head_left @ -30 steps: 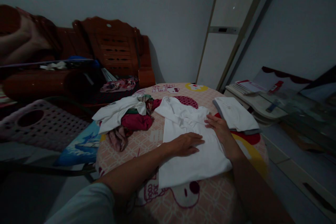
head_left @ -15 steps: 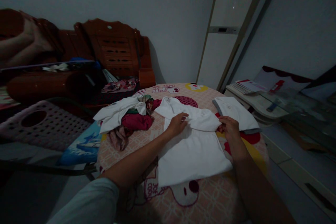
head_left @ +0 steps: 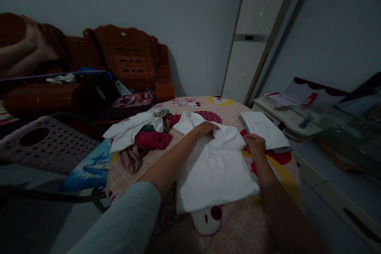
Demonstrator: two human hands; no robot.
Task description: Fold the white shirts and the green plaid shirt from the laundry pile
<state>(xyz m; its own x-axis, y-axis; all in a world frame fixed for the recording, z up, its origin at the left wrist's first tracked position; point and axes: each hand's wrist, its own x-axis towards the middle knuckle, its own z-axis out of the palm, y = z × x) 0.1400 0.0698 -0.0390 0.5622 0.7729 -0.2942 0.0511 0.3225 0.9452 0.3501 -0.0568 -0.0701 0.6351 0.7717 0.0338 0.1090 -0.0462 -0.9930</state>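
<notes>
A white garment (head_left: 218,176) lies partly folded on a round table with a pink patterned cloth (head_left: 235,226). Its upper part is bunched and turned over. My left hand (head_left: 207,127) is on that bunched part, fingers closing on the fabric near its middle. At the right edge of the same fold, my right hand (head_left: 255,143) pinches the cloth. Just beyond my right hand lies a folded white and grey garment (head_left: 264,129). On the left of the table is a heap of clothes, with a white piece (head_left: 131,129) and a dark red piece (head_left: 152,139).
A wooden bench (head_left: 127,59) with things on it stands behind at the left, where a person's bare legs (head_left: 26,49) show. A woven chair (head_left: 50,143) is beside the table. At the right is a cabinet (head_left: 309,123) with papers.
My left hand has reached forward and right onto the bunched fabric, and its fingers have closed in. My right hand keeps its pinch on the edge. The view has shifted slightly.
</notes>
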